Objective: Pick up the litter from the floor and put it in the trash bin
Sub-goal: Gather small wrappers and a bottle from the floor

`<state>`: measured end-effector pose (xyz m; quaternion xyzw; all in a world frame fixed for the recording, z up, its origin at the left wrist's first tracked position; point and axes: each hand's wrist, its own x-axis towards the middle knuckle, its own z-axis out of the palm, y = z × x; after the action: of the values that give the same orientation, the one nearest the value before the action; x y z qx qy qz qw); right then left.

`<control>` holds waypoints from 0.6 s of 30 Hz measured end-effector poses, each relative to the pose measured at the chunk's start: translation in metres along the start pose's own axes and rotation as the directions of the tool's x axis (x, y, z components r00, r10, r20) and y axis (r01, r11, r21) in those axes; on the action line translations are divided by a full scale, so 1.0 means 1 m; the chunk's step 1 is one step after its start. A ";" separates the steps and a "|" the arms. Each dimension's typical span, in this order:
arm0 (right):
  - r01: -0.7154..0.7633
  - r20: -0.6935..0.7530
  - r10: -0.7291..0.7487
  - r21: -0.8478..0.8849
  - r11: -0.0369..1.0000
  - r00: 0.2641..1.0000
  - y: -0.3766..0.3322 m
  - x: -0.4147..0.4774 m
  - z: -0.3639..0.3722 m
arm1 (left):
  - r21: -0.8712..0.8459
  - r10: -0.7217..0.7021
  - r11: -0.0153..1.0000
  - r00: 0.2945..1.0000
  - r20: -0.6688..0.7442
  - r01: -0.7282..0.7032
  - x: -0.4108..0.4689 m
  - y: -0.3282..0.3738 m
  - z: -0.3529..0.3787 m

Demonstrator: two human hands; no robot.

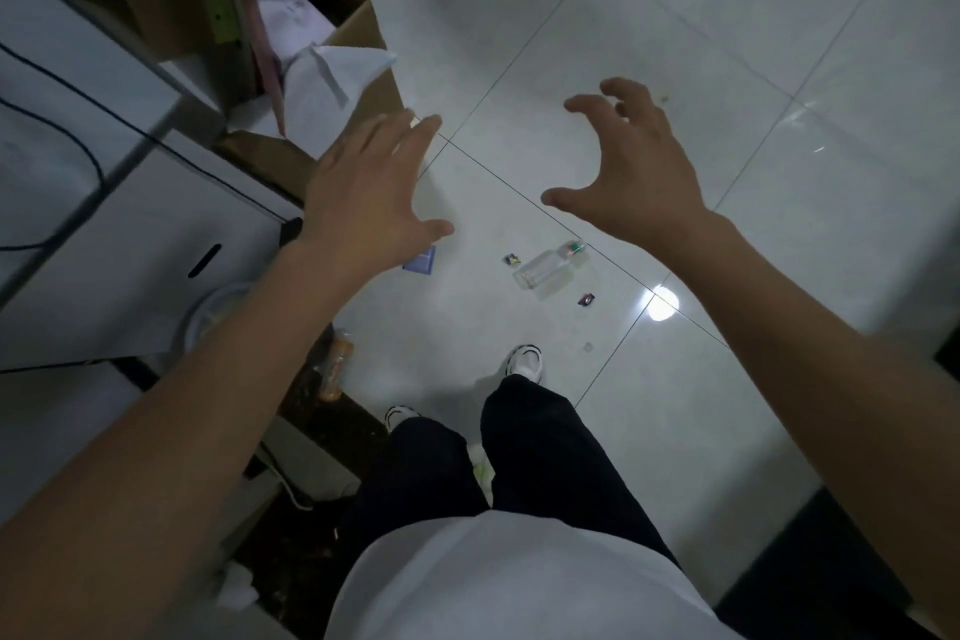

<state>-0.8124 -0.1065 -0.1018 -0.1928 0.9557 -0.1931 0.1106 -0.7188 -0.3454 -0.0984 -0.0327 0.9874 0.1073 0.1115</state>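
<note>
Litter (551, 266) on white floor tiles (727, 42), just ahead of white shoes (525, 361): clear plastic bottle (540, 271) on its side, small wrapper (510, 259) just left of it, dark wrapper (587, 299) near it toward the shoes, purple square piece (422, 261) partly hidden behind left hand (363, 187). Both bare arms stretched forward above the litter, touching none of it. Left fingers straight and together, thumb out, grasping nothing. Beside it, right hand (628, 166) spread, fingers bent like a claw, also empty. Open cardboard box (363, 36) with white bag (332, 83) at upper left.
</note>
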 end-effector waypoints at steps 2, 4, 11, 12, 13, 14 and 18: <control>0.000 0.011 0.000 0.000 1.000 1.000 0.008 0.011 0.002 | -0.041 -0.048 0.998 0.999 0.015 0.049 0.010 -0.003 0.004; -0.008 0.024 0.007 0.011 1.000 1.000 0.015 0.022 0.006 | -0.093 -0.115 0.989 0.993 0.032 0.117 0.019 -0.011 0.009; -0.050 0.071 0.047 0.031 0.998 0.996 0.026 0.057 0.041 | -0.117 -0.136 0.982 0.985 0.108 0.149 0.055 -0.046 0.042; -0.068 0.076 0.066 0.024 0.997 0.995 0.026 0.059 0.045 | -0.109 -0.116 0.986 0.986 0.123 0.130 0.061 -0.050 0.047; -0.089 0.082 0.088 0.018 0.996 0.993 0.025 0.061 0.050 | -0.100 -0.095 0.989 0.986 0.138 0.109 0.067 -0.054 0.051; -0.103 0.088 0.101 0.015 0.995 0.991 0.024 0.064 0.054 | -0.090 -0.077 0.992 0.986 0.145 0.091 0.073 -0.058 0.054; -0.140 0.112 0.138 0.012 0.990 0.984 0.016 0.071 0.076 | -0.043 0.030 0.999 0.988 0.152 -0.024 0.092 -0.072 0.066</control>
<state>-0.8603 -0.1472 -0.1864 -0.1348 0.9573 -0.1832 0.1785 -0.7883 -0.4051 -0.1970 -0.0135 0.9740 0.1311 0.1844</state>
